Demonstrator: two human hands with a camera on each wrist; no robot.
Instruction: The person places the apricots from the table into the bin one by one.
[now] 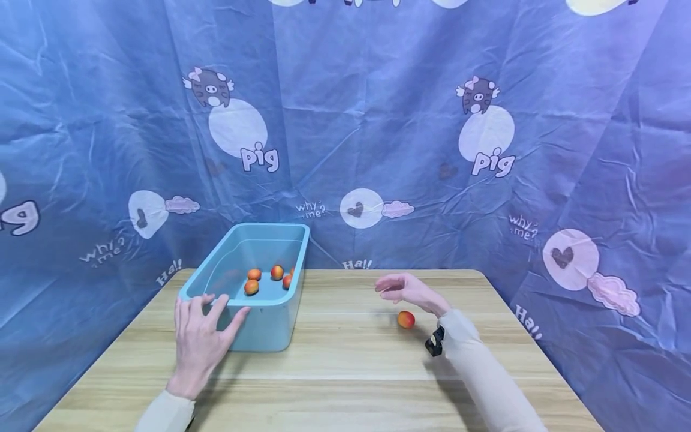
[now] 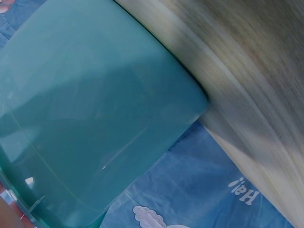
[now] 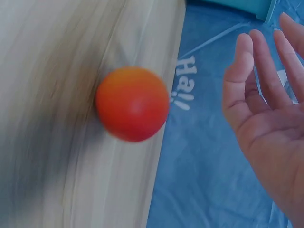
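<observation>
A pale blue plastic bin (image 1: 261, 327) stands on the left of the table, with several small round red-and-orange fruits (image 1: 251, 287) on its floor. My left hand (image 1: 200, 342) holds the bin's near rim, its fingers bent over the edge and the thumb spread to the right. The left wrist view is filled by the bin's outer wall (image 2: 95, 95). One more red-and-orange fruit (image 1: 406, 319) lies on the table right of the bin. My right hand (image 1: 411, 292) hovers just beyond that fruit, palm down, fingers loosely bent and holding nothing. The same fruit (image 3: 133, 104) appears apart from the fingers in the right wrist view.
The light wooden table (image 1: 345, 372) runs back to a blue cloth backdrop (image 1: 345, 132) printed with pigs and lettering. The cloth also hangs along both sides. A black strap device (image 1: 435, 342) sits on the right wrist.
</observation>
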